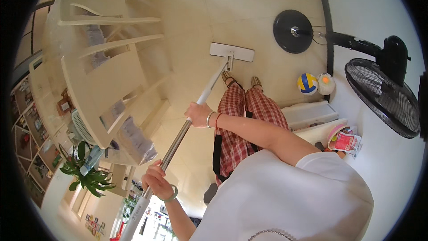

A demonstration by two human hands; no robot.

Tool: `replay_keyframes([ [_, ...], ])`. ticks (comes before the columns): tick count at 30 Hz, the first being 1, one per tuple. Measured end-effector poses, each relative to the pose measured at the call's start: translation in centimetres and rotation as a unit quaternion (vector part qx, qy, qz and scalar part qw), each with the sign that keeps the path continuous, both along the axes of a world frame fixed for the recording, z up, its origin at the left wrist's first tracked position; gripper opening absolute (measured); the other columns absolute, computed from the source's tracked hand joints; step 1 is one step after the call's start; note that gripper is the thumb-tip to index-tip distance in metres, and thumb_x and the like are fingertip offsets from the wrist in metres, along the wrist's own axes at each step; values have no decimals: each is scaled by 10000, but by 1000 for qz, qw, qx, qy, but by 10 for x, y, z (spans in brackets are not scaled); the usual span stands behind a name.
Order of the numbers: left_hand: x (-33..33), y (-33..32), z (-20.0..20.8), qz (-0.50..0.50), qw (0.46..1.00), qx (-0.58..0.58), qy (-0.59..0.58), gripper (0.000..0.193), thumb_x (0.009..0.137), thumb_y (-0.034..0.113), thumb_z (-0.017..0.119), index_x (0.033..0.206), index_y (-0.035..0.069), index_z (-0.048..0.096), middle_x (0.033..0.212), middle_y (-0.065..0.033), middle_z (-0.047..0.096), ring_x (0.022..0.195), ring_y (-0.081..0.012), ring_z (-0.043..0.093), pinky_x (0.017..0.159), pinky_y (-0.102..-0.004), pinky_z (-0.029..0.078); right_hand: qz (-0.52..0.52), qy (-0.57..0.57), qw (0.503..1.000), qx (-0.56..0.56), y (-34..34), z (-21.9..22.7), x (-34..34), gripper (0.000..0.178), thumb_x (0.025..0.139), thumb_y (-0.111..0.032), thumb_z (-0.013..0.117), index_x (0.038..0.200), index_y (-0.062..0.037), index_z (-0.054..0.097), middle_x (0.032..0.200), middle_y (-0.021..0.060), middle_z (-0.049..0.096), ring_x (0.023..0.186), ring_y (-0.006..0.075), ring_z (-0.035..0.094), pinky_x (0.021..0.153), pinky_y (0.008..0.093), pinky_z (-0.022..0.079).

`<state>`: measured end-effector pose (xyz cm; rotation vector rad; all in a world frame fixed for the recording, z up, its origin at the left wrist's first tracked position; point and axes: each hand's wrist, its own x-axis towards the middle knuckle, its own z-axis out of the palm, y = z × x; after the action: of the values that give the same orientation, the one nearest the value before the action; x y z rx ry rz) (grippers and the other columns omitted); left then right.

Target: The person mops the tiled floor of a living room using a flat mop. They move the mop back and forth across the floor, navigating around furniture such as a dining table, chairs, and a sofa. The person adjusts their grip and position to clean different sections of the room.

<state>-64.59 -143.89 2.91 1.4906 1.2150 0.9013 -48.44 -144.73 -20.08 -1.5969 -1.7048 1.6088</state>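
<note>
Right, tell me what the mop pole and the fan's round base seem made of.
Mop pole: probably metal, smooth and shiny in its middle section, with bright lengthwise reflections. Fan base: likely plastic, black with a soft sheen, though coated metal could look the same.

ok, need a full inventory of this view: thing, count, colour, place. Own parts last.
Flat mop: 1, white and silver, centre, head on floor
Floor: 1, beige, underneath
Chairs: at least 2, cream, left
Leafy plant: 1, green, lower left
Shelving: 1 unit, brownish, far left; contents too small to count
Pedestal fan: 1, black, right
Ball: 1, blue, yellow, white, floor, right
Round object: 1, whitish with orange spot, beside ball
Packet: 1, red, right
Wall: white, right
Trousers: 1 pair, red-white plaid, centre
Top: 1, white, bottom
Right hand: 1, upper grip on pole
Left hand: 1, lower in picture, on pole
</note>
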Motion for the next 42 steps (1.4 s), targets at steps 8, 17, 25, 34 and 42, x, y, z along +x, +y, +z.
replay_keyframes([
  [8,76,-109,-53,133,975,-151,-95,393,1019,246,376,654,106,334,556,-25,356,600,-154,418,885,-463,454,157,-59,981,-100,-116,-37,102,197,808,-256,597,949,-150,686,957,88,641,1038,280,532,724,517,508],
  [17,147,-212,-76,169,946,-228,-154,327,1010,255,418,724,100,382,643,-18,398,704,-152,452,1033,-503,355,197,-84,970,-111,-210,-43,186,111,767,-206,593,774,-115,657,818,103,658,817,279,623,667,428,524],
  [25,196,-251,-128,-27,944,-247,-216,252,1004,156,428,776,48,431,702,-64,508,791,-186,526,1068,-532,318,-3,-193,981,-27,-316,-110,258,137,743,-225,657,848,-139,672,874,113,649,914,316,599,701,448,514],
  [34,124,-200,-101,-102,956,-210,-180,219,986,83,433,772,43,452,727,-71,538,825,-217,557,1069,-538,323,-180,-163,968,61,-279,-101,170,151,678,-161,722,790,-154,622,844,50,609,916,295,543,698,423,491],
  [42,20,-138,-27,-242,968,-39,-51,240,908,30,514,672,38,475,604,-72,521,693,-195,572,939,-499,444,-322,-85,917,219,-175,-64,27,128,661,-126,676,692,-139,553,783,20,591,866,289,528,679,379,481],
])
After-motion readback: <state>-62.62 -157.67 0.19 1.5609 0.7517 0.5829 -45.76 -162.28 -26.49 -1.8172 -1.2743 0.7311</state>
